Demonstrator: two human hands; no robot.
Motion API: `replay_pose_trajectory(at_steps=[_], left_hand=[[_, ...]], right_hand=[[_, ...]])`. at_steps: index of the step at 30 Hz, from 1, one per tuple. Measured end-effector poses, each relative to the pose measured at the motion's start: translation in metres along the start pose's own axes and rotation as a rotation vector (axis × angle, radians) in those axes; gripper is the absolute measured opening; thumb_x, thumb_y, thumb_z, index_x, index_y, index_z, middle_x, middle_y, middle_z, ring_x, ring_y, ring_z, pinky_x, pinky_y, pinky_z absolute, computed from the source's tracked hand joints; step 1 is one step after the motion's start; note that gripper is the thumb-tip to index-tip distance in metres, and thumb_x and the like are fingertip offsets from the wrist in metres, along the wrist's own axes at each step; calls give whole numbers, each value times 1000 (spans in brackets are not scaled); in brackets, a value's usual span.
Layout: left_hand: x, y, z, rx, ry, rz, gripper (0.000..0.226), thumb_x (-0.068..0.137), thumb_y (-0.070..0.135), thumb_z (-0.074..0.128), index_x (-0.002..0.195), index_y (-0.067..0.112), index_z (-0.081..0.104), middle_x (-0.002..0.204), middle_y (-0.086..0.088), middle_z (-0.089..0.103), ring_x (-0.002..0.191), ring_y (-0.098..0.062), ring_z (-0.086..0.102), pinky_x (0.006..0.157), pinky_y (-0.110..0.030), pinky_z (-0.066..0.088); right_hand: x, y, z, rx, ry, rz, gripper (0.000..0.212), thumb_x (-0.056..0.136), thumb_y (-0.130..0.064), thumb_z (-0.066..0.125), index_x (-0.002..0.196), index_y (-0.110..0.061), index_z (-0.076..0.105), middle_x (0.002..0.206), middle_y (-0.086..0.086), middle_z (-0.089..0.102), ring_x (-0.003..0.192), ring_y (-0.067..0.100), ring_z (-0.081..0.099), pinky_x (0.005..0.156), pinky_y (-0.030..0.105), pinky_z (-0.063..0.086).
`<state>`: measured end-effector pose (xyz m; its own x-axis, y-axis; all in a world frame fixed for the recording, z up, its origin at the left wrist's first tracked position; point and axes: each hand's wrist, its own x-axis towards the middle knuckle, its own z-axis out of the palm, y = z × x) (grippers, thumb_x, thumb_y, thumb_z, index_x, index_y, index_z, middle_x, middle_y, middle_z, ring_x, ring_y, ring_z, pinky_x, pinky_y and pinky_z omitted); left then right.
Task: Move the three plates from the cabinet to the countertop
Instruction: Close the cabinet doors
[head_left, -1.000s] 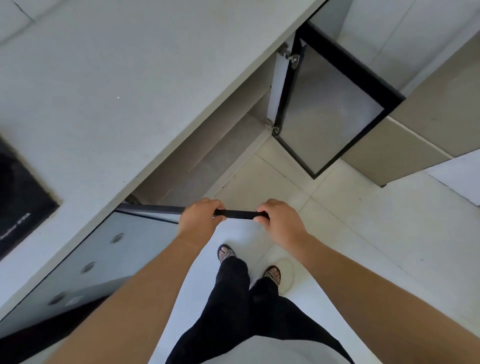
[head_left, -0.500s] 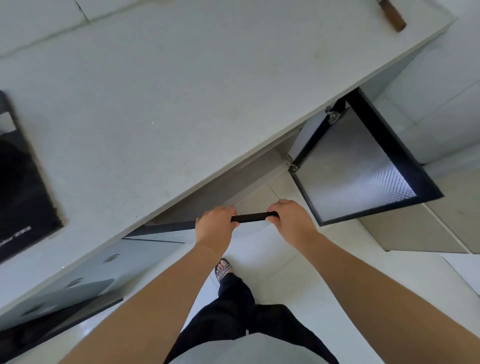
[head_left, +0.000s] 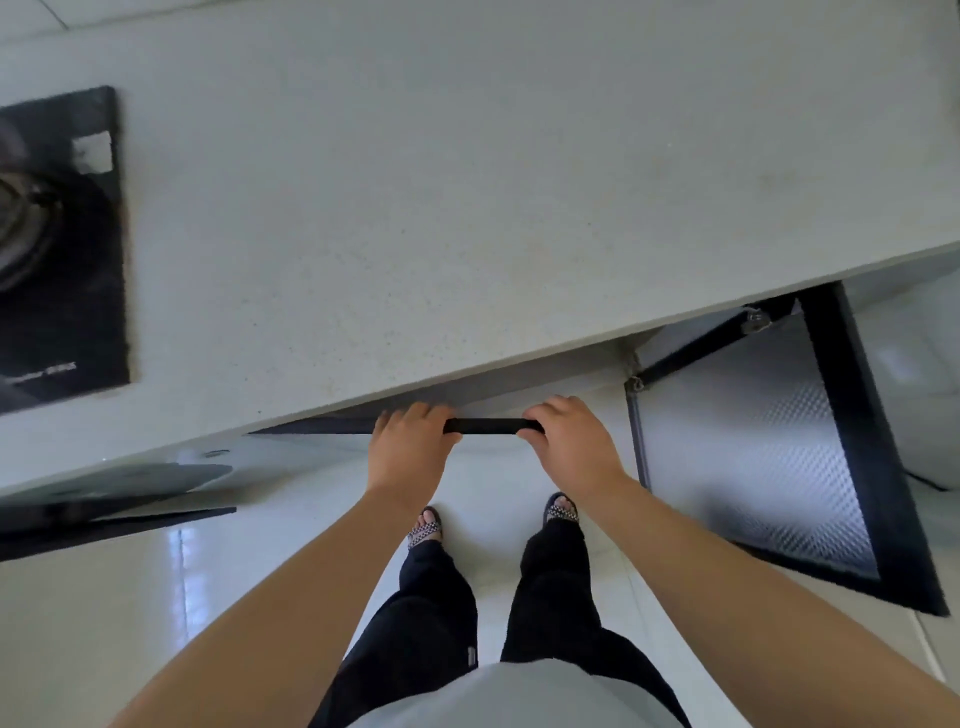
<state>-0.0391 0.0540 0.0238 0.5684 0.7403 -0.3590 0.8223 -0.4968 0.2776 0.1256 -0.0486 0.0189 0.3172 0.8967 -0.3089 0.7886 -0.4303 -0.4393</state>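
No plates show in this view. The pale grey countertop (head_left: 467, 208) fills the upper half, and its front edge hides the cabinet's inside. Just below that edge runs the thin black top edge of an open cabinet door (head_left: 491, 426). My left hand (head_left: 410, 447) grips this edge from above on the left. A short way to the right, my right hand (head_left: 571, 447) grips the same edge. A bare stretch of the edge shows between the two hands.
A second cabinet door (head_left: 753, 457), black-framed with textured glass, stands wide open at the right. A black gas hob (head_left: 57, 249) is set into the counter at far left, with a glossy front panel (head_left: 114, 483) below it. My feet stand on the white tiled floor (head_left: 156, 597).
The view has swung up over the countertop, so the cabinet's inside has dropped out of sight. Both hands keep their grip on the door's top edge, now close under the counter's front edge.
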Motion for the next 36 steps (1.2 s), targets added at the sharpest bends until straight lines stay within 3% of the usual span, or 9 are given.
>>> replay_pose_trajectory(at_steps=[5,9,14,16,19,22,27,32,36], left_hand=[[-11,12,4,-62,76,-123,30,91,31,54,117,19,59,118,-2,61,112,-26,52,107,-42,34],[-22,26,4,-136,201,-199,32,91,27,55,122,18,58,127,-3,55,121,-24,46,100,-37,39],[-36,36,14,-79,50,-223,56,94,35,46,145,24,26,157,0,15,144,-20,13,114,-40,27],[-38,38,16,-64,-19,-222,63,95,37,43,149,24,12,159,3,-1,146,-19,3,116,-39,24],[-33,41,14,-83,-66,-229,68,95,35,43,149,23,4,158,3,-10,146,-21,1,114,-39,28],[-28,40,11,-101,-83,-213,70,94,32,46,149,23,3,158,4,-13,146,-21,2,111,-38,34],[-24,32,3,-111,-130,-160,73,93,29,49,149,21,2,157,7,-18,146,-23,4,103,-36,40],[-31,37,-18,-109,-179,-47,69,94,27,47,149,19,7,159,-1,4,145,-22,10,113,-37,27],[-30,50,-37,-83,-205,86,64,94,28,45,148,20,12,158,-2,13,143,-23,18,113,-37,27]], right_hand=[[3,18,-9,22,-80,-171,27,94,-28,51,111,-11,64,105,3,63,99,22,53,72,26,38],[10,30,-19,13,-97,-256,26,94,-16,49,117,-11,61,112,3,60,104,24,53,79,36,47],[14,37,-28,-32,-109,-263,34,96,-12,43,129,-9,52,131,3,51,116,24,48,90,36,45],[12,36,-27,-34,-126,-260,39,96,-13,42,134,-10,46,140,3,43,125,22,42,96,34,42],[5,35,-25,-3,-130,-226,44,96,-16,44,139,-12,39,151,2,29,137,21,30,105,35,38],[-1,37,-25,19,-108,-205,47,95,-17,47,141,-12,37,154,2,25,139,20,27,106,34,36],[-10,38,-33,48,-42,-141,47,95,-13,47,140,-12,37,148,2,35,136,19,33,110,26,26],[-35,34,-43,94,55,-5,45,94,-12,50,138,-10,41,144,5,40,133,20,37,108,24,26],[-61,31,-57,155,163,104,44,93,-16,52,135,-11,44,140,4,45,128,19,42,104,22,30]])
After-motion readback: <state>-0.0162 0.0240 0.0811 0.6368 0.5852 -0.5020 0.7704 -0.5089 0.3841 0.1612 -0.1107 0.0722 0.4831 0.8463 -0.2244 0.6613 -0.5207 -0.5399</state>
